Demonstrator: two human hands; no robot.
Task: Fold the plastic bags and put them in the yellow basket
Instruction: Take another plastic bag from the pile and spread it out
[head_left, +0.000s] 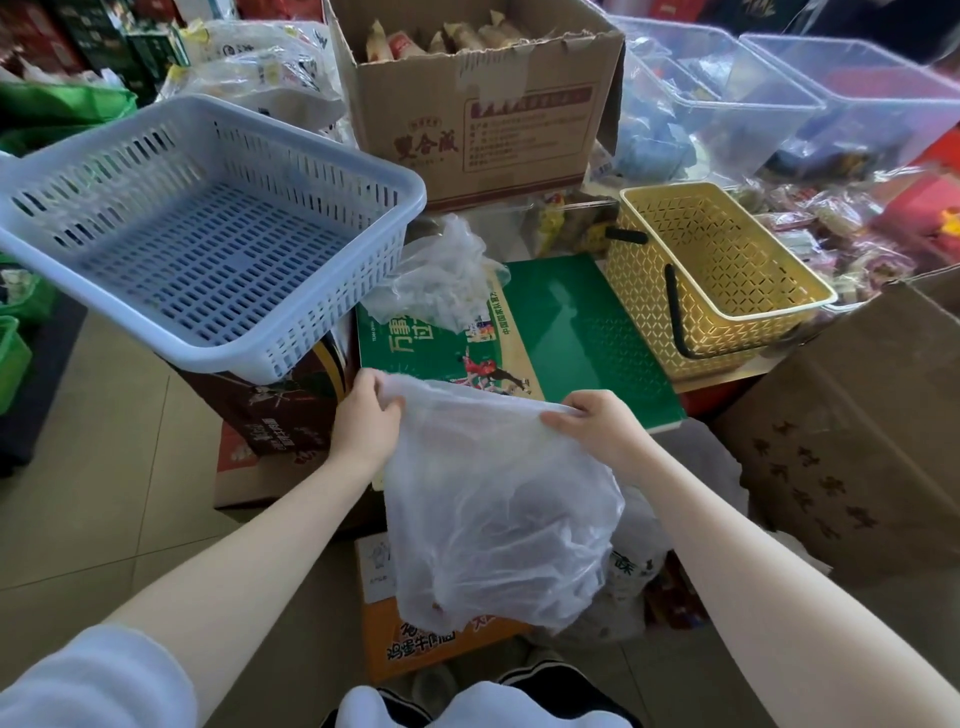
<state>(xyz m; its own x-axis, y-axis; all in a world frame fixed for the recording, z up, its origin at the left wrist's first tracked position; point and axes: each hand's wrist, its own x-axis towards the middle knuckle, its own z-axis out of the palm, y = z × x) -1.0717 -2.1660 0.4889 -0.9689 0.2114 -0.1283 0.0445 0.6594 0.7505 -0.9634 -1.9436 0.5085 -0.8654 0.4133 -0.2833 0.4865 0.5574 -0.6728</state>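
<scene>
Two hands pinched shut on top edge of translucent white plastic bag (498, 499): left hand (363, 421), right hand (597, 426). Bag hangs with long axis vertical. Yellow lattice plastic basket (727, 280), seemingly empty, sits ahead-right, nearer right hand.

held bag (498, 499) lower centre, between both hands | flat box (587, 338) behind it, mid-frame | crumpled bag (441, 280) on flat box's far left corner | slotted basket (208, 228) upper left | handled basket (722, 275) right of flat box | cardboard carton (478, 104) top centre, behind
</scene>
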